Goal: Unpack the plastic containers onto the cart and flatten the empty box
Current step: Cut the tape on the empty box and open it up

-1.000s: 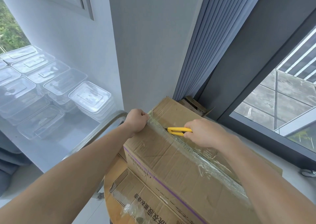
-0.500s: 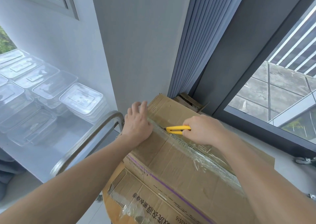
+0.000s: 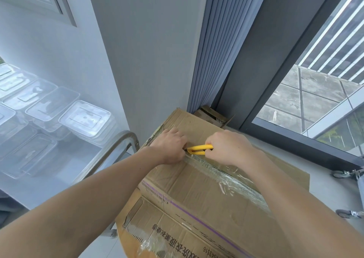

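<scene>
Cardboard box (image 3: 197,188), taped seam running near-right to far-left; right hand (image 3: 228,149) fingers gripping yellow cutter (image 3: 200,149), tip touching fisted left hand (image 3: 171,147).

Yellow cutter (image 3: 200,149), brown box (image 3: 197,186) with purple stripe (image 3: 197,218)

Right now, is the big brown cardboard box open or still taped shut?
Shut. The brown cardboard box has its top flaps down, clear tape running along the seam. The right hand holds a yellow cutter there.
</scene>
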Available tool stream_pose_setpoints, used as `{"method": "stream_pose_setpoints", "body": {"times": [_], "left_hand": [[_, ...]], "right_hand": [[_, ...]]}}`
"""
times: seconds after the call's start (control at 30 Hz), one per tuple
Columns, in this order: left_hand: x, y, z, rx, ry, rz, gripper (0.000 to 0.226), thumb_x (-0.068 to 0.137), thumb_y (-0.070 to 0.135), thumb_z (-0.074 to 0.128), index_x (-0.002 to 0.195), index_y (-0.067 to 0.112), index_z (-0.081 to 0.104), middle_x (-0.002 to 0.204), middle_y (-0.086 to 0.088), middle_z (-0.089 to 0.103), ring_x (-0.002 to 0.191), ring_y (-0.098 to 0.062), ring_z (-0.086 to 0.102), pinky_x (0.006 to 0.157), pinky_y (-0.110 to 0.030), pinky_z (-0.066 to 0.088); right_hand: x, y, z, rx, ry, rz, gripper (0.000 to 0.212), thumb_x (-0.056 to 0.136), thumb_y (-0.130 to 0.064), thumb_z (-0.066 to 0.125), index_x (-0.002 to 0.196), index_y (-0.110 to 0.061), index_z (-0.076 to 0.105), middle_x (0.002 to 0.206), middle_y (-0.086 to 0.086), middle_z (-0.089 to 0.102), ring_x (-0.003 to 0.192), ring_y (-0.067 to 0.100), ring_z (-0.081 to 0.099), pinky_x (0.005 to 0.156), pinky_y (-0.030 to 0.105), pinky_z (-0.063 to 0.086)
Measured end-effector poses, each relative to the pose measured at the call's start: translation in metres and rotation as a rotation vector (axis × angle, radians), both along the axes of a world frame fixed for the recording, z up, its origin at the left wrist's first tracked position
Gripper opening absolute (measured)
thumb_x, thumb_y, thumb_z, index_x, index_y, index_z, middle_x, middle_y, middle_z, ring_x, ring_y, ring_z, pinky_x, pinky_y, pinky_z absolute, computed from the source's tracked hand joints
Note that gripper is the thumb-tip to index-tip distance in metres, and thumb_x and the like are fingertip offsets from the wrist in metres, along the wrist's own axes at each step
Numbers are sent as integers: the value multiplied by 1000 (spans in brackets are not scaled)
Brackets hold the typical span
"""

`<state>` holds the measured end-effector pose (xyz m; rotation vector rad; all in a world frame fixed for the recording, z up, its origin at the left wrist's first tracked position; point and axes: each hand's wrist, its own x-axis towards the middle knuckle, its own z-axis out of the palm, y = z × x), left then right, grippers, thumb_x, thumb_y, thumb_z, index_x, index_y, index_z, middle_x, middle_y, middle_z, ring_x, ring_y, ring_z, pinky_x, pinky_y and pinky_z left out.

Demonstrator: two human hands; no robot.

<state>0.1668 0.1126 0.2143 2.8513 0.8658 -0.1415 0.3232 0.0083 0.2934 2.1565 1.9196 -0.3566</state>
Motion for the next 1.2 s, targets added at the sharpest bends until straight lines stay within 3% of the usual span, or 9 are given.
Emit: {"method": "stream_pose_setpoints", "body": {"times": [0.2,0.43,0.57,0.7,0.93,1.1,1.2], "left_hand": [[-2,5,2,-91,13,-40,5,92,26,46,90,25,51,94,6,49,103,-18,44,92,-32,35],[-7,10,-10,-95,-33,-66,24,95,29,42,76,19,51,81,7,47,88,-16,41,90,-36,39],[-5,12,-18,-5,-2,-89,37,105,39,30,80,21,51,88,8,45,87,-13,36,88,-34,36],[-3,14,-18,35,-17,-100,35,105,38,29,81,22,48,90,6,45,94,-19,46,94,-37,39],[-8,9,-22,51,-25,-78,33,105,37,32,80,22,47,90,4,48,95,-21,50,94,-38,41],[-4,7,-22,74,31,-58,38,106,38,31,91,17,58,102,-1,57,103,-23,51,96,-37,40],[-4,7,-27,88,59,-50,40,106,39,29,96,17,60,105,-1,57,106,-23,50,98,-38,40]], "right_hand": [[6,-7,4,-33,6,12,21,90,-34,51,80,-22,64,66,-5,55,65,17,54,54,27,42],[14,-24,3,-23,59,-21,22,91,-36,51,79,-23,64,65,-5,55,70,17,59,53,26,39],[21,-28,5,-40,67,-24,20,90,-37,53,80,-24,64,65,-5,56,65,16,55,52,27,38],[29,-28,8,-52,104,-32,17,89,-37,55,77,-27,62,66,-5,56,66,16,55,61,35,50],[37,-30,-6,-65,224,-31,21,92,-38,56,82,-23,67,67,-3,58,65,18,55,60,35,45],[49,-34,-7,-89,257,-10,25,93,-41,59,78,-23,66,68,1,63,67,20,59,66,43,51],[48,-34,-12,-95,244,26,27,95,-44,59,79,-23,67,66,-1,62,64,17,57,62,39,47]]}}
